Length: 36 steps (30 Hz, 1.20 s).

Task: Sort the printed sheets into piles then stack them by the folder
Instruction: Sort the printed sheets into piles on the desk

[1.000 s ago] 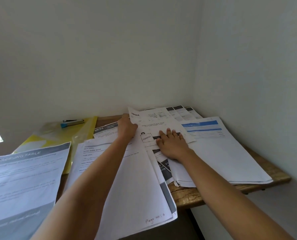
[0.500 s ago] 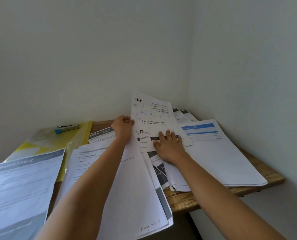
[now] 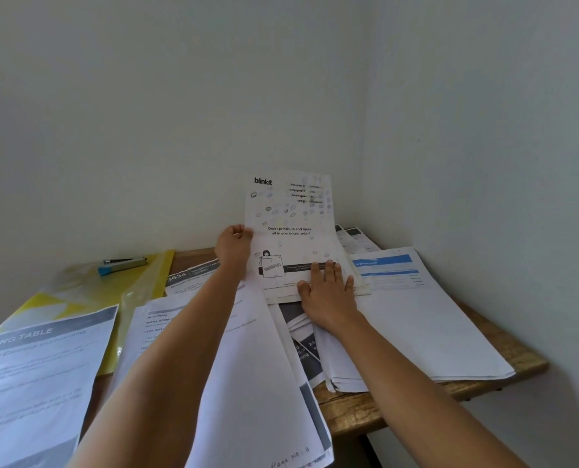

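**One sheet stood on end, pinched at its edge**

Head view. The left grip (image 3: 233, 246) was clamped on the left edge of the printed sheet (image 3: 291, 228), fingers curled round the paper about halfway up its side. The right grip (image 3: 326, 292) lay flat with its fingers straight and spread, pressing the sheet's lower part down onto the loose papers under its palm.

The sheet rose from the right grip's fingertips to well above both grips. Its long axis ran nearly upright, its printed face was turned to the camera, and its heading was at the top. It appeared to lean slightly toward the corner wall behind it.

Well to the left of the left grip lay the yellow folder (image 3: 139, 285), with what looked like a small blue and grey stapler (image 3: 122, 266) resting on it. Just right of the right grip sat a pile topped by a blue-headed page (image 3: 385, 265). Under the left forearm a white pile (image 3: 247, 366) hung over the near edge of the bench (image 3: 365, 413).

As a judgement, the main risk was a crease. The sheet was pinned at the bottom and held by one side only, so it could bend sharply where the right grip pressed, or flop over. Pulling it free might drag the papers beneath it out of order. A nudge from the forearm might also tip the overhanging pile off the bench.
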Motion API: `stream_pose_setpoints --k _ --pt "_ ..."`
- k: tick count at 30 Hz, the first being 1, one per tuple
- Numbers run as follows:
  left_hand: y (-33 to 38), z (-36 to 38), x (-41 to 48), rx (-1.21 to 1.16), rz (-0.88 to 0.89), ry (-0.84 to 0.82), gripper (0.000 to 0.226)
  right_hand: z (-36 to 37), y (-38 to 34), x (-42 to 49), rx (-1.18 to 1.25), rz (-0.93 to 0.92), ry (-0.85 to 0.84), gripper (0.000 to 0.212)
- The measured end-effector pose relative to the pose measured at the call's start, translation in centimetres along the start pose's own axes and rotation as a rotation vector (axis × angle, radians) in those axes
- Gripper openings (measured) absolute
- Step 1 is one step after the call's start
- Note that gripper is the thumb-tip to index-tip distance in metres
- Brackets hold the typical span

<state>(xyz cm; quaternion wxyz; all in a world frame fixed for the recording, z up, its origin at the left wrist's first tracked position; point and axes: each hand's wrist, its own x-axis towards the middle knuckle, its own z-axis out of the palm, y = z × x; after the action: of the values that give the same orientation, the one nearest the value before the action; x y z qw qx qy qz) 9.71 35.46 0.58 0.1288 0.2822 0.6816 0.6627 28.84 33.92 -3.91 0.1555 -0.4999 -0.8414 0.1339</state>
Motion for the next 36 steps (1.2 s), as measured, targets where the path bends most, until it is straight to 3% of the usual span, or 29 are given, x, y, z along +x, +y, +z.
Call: stream_pose_setpoints --k 10,15,19,22,24,26,28,32,36 --pt "4.0 0.4 1.3 -0.263 -0.104 0.014 0.007 -0.5 -0.2 0.3 0.06 0.036 0.15 0.062" --pt "6.2 -0.3 1.7 -0.37 -0.114 0.034 0.009 -1.4 -0.1 0.3 0.184 0.031 0.335 0.064" --pt "7.4 -1.8 1.5 -0.418 -0.135 0.015 0.016 -2.8 0.4 0.7 0.416 0.007 0.496 0.064" --pt "7.4 -2.9 0.4 -0.432 -0.175 -0.022 0.017 -4.8 0.5 -0.2 0.753 -0.007 0.624 0.049" --pt "7.0 -3.3 -0.9 -0.428 -0.203 -0.068 0.018 -6.1 0.8 -1.1 0.97 0.042 0.589 0.041" --pt "6.6 -3.4 -2.6 -0.427 -0.222 -0.113 0.02 -7.1 1.8 -1.8 1.094 0.098 0.54 0.046" --pt "6.3 -3.2 -4.4 -0.417 -0.243 -0.141 0.02 -7.9 2.7 -2.7 1.054 0.098 0.533 0.047" --pt "5.5 -2.4 -7.3 -0.333 -0.233 -0.185 0.018 -8.9 5.1 -5.6 0.824 0.057 0.603 0.028" --pt "4.7 -1.2 -10.5 -0.169 -0.139 -0.286 0.011 -9.1 6.5 -9.2 0.538 0.089 0.701 0.028"
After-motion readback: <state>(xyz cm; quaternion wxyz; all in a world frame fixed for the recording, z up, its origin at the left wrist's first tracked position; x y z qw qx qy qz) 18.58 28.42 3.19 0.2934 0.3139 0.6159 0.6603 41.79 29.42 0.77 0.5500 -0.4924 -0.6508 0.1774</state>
